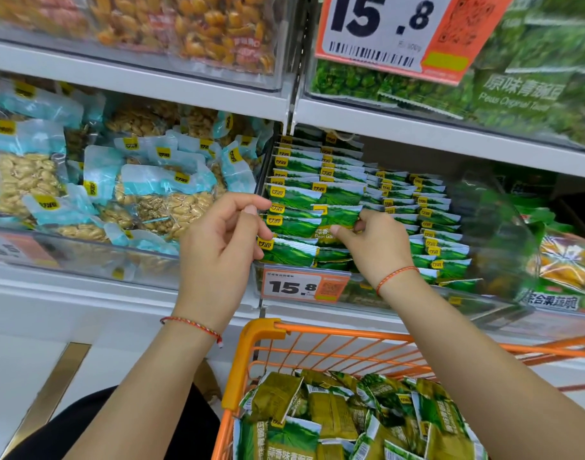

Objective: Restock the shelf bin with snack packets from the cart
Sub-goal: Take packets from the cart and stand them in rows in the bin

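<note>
While the right hand (372,242) pinches a green snack packet (334,219) at the shelf bin (394,298) in mid-frame and the left hand (223,234), fingers curled, steadies the stack's edge, the packet should be seated flush, label forward, with further stock in the cart (261,333) at lower centre.

"15.8" on big price sign (384,31) up top and on small bin tag (301,287); "Peas Original Taste" on green pea bag (520,94); "Peas Ga…" on held packet (331,227).
</note>
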The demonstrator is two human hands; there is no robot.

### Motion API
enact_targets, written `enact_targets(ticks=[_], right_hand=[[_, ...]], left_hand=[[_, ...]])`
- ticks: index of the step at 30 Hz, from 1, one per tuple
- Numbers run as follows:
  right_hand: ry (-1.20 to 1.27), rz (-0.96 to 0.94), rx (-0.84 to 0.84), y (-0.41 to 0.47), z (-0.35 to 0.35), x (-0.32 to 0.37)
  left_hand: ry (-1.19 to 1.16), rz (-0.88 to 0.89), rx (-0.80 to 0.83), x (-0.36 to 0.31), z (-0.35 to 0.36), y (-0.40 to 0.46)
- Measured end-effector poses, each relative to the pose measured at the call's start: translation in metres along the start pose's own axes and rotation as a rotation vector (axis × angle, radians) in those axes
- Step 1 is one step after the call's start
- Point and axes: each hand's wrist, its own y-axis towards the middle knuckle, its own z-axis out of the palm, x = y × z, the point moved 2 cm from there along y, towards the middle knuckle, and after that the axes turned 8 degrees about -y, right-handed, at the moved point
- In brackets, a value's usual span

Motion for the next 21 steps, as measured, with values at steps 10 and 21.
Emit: enact_targets(ticks=[10,21], right_hand=[[0.088,-0.021,-0.061,-0.025,-0.016,-0.024],[-0.283,-0.502,0.226,-0.135,-0.046,-0.017]], left_hand=[[0.09,0.055,0.04,-0.008,0.005,-0.01],[0.949,-0.211,1.145,-0.039,0.036,-0.104]])
